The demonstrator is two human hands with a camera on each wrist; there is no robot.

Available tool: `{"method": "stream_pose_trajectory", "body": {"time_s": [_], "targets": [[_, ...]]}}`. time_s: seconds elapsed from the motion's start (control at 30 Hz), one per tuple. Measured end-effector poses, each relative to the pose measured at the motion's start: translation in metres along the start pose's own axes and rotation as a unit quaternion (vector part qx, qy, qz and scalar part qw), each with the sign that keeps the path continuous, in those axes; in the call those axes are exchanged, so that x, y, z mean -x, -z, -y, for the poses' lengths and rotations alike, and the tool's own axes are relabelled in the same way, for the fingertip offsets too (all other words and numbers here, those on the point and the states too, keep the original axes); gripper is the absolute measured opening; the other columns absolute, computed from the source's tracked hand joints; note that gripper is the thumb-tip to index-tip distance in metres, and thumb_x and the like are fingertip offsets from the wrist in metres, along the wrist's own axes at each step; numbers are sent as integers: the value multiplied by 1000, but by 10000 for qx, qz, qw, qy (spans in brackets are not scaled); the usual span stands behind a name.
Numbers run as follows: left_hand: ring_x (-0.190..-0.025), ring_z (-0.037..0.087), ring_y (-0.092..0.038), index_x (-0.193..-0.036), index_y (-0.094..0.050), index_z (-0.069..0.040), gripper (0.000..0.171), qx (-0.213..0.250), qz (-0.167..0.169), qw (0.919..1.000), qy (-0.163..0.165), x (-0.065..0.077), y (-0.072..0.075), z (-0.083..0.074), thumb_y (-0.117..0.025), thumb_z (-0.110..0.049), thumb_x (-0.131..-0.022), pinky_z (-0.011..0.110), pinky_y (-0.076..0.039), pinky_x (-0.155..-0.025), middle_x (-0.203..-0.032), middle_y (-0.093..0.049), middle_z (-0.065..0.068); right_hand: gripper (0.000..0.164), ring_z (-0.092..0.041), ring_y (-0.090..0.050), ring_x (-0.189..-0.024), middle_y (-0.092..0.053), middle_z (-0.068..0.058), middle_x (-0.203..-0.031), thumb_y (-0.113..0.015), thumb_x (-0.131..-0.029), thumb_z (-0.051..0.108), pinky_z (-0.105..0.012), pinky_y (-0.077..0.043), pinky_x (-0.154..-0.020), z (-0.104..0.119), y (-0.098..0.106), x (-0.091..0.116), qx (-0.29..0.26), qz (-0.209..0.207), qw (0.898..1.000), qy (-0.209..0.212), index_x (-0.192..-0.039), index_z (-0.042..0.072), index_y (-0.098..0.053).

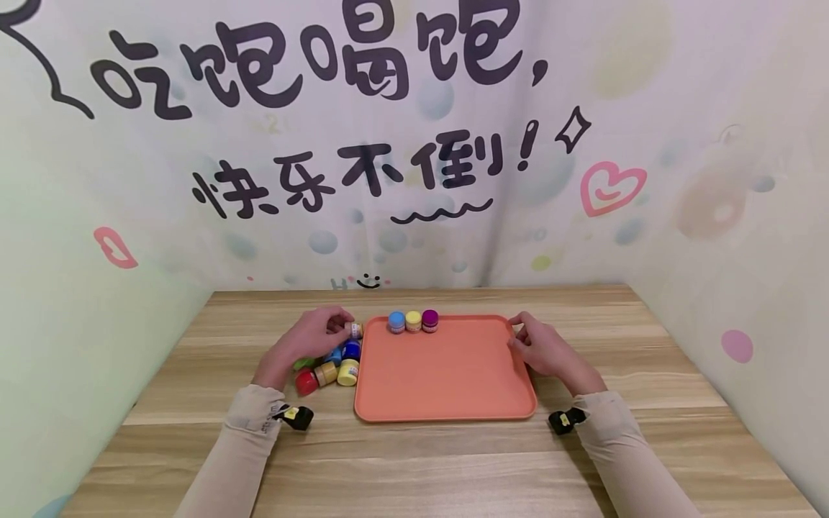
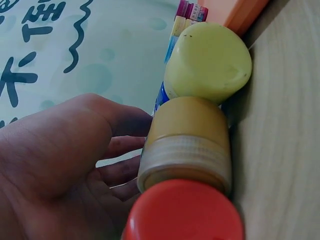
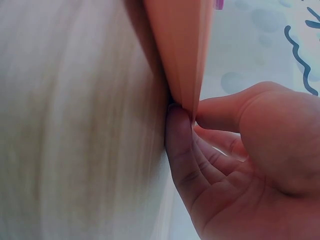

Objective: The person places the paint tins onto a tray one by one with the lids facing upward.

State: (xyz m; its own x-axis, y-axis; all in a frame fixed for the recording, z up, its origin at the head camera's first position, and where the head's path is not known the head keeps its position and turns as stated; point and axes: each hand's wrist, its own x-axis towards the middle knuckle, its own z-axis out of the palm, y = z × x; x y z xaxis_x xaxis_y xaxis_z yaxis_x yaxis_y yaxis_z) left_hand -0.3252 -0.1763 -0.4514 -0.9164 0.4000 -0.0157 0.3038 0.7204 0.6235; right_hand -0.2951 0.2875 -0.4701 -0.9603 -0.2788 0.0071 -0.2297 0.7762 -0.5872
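My left hand [image 1: 311, 334] pinches a small paint jar with a pale label [image 1: 355, 330] beside the tray's back left corner; in the left wrist view, other jars hide its fingertips. My right hand [image 1: 540, 347] holds the right rim of the orange tray [image 1: 447, 374], thumb and fingers around the edge, as the right wrist view also shows. A light blue jar [image 1: 396, 322], a pale yellow jar [image 1: 413, 321] and a purple jar [image 1: 430, 321] stand in a row along the tray's back edge.
Left of the tray lie a red jar [image 1: 306, 381], an ochre jar [image 1: 326, 373], a yellow jar [image 1: 347, 373], a dark blue jar [image 1: 351, 350], a lighter blue jar [image 1: 333, 356] and something green [image 1: 303, 364]. A printed cloth [image 1: 311, 252] hangs behind the wooden table [image 1: 414, 467].
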Motion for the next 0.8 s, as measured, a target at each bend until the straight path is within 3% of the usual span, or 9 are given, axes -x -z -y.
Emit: {"method": "stream_pose_trajectory", "body": {"time_s": [0.3, 0.8], "targets": [[-122, 39, -72, -133, -68, -3, 29, 207, -236, 9994, 139, 0, 0, 0, -64, -16, -108, 52, -61, -105, -130, -73, 20, 40, -22, -71, -89, -73, -17, -104, -61, -109, 10, -43, -63, -80, -1, 0, -1, 29, -11, 10000, 33, -144, -7, -50], [-121, 36, -72, -136, -69, -6, 32, 239, -495, 9980, 304, -1, -6, -7, -63, -23, -109, 51, -61, -103, -136, -72, 16, 40, -21, -71, -88, -73, -16, -104, -62, -108, 9, -42, -62, -79, -3, 0, -1, 44, -59, 9999, 118, -144, -7, -50]]}}
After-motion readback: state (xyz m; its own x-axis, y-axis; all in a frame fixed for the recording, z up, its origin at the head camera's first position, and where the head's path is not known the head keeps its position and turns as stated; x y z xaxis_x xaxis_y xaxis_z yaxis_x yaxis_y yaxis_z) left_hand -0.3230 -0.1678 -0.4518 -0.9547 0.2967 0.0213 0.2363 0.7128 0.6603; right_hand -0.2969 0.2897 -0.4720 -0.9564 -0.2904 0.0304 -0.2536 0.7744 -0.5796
